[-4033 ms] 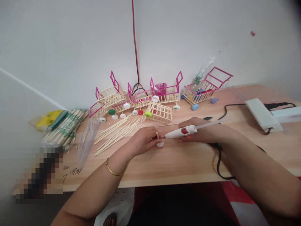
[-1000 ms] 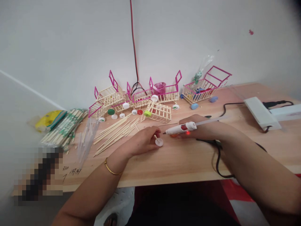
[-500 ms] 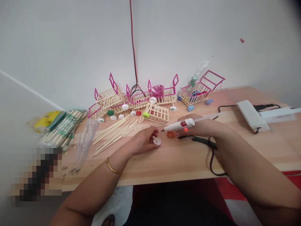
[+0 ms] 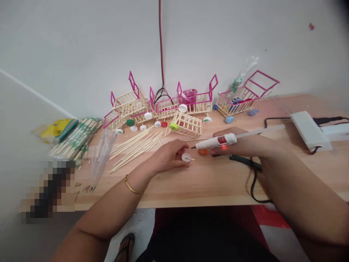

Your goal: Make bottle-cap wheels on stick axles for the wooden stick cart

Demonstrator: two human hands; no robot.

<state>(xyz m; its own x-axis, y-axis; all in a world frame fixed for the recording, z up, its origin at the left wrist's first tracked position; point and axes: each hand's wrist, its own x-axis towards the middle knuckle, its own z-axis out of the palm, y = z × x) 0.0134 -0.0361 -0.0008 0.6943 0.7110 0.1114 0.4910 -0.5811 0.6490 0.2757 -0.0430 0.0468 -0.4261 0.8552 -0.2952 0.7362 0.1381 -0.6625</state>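
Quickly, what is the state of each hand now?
Left hand: closed, holding a round white plastic cap.
Right hand: closed, holding a white plastic glue gun.

Left hand (image 4: 170,156) holds a white cap (image 4: 185,156), right hand (image 4: 242,146) a glue gun (image 4: 214,142).

A plain grey-white wall (image 4: 89,40) rises behind a pale wooden bench (image 4: 174,191), whose grain runs lengthwise. A red and black cable (image 4: 160,43) hangs down the wall, and a pale streak (image 4: 35,92) slants across its left side. A small red mark (image 4: 311,26) sits high at right. Below the bench's front edge, light-coloured floor (image 4: 144,218) shows, flecked with dark marks.
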